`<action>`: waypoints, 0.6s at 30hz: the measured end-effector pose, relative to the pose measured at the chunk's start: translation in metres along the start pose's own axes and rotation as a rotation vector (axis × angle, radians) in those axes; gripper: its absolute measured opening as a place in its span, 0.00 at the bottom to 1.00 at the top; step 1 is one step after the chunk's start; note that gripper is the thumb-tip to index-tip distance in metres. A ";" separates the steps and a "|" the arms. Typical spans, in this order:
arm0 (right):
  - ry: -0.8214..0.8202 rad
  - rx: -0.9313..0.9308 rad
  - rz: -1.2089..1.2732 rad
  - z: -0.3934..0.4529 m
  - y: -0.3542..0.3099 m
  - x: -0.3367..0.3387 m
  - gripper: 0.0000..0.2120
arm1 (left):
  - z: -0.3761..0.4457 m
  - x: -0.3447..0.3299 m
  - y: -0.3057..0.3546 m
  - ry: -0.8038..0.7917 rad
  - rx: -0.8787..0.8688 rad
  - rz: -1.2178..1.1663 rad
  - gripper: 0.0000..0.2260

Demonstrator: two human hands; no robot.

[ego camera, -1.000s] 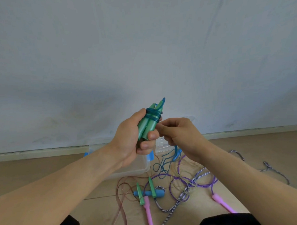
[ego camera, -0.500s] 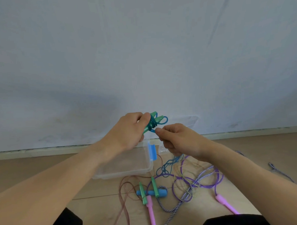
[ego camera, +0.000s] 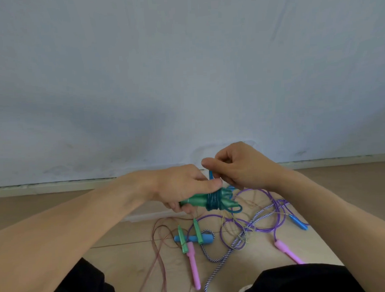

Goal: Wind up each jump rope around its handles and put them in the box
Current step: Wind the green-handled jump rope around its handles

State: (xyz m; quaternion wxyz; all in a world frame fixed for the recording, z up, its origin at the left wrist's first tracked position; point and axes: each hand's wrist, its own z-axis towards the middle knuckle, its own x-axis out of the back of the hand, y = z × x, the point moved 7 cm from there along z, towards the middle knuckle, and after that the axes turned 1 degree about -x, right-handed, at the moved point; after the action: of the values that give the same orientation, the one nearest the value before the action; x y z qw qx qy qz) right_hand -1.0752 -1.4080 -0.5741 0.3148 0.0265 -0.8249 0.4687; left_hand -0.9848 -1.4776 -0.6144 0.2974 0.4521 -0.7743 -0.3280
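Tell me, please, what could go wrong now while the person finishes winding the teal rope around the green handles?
1. The left hand grips the green handles at one end only; the teal rope coils sit near the free end and might slide off.
2. A loose loop sticks out of the coils; if the right hand lets go of the rope end, the winding may loosen.
3. The loop hangs just above the purple rope on the floor and could snag it.
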 end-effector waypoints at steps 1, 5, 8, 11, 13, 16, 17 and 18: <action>0.022 0.024 -0.050 0.001 0.001 0.004 0.22 | 0.000 -0.005 0.002 -0.044 -0.028 -0.049 0.29; 0.026 0.021 0.052 0.005 0.014 0.007 0.20 | 0.004 -0.012 0.008 -0.090 -0.142 -0.316 0.23; 0.050 0.067 0.146 0.008 0.017 0.012 0.12 | 0.001 -0.007 0.020 -0.082 -0.227 -0.571 0.21; 0.105 0.106 0.148 0.009 0.016 0.016 0.12 | -0.003 0.007 0.027 -0.008 -0.302 -0.765 0.20; 0.093 0.087 0.260 0.009 0.016 0.014 0.11 | -0.004 0.018 0.027 0.084 -0.309 -0.781 0.23; 0.060 0.072 0.320 0.012 0.016 0.010 0.18 | -0.008 0.038 0.022 0.251 -0.282 -0.743 0.25; 0.052 0.086 0.289 0.012 0.014 0.009 0.19 | -0.009 0.045 0.019 0.320 -0.275 -0.745 0.25; 0.047 0.111 0.240 0.012 0.012 0.008 0.18 | -0.011 0.052 0.016 0.387 -0.266 -0.750 0.24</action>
State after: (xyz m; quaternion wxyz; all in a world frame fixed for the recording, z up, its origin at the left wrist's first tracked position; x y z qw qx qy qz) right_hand -1.0916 -1.4090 -0.5836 0.2740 -0.0659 -0.7872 0.5485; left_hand -1.0063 -1.5202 -0.5869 0.3529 0.7127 -0.4377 -0.4194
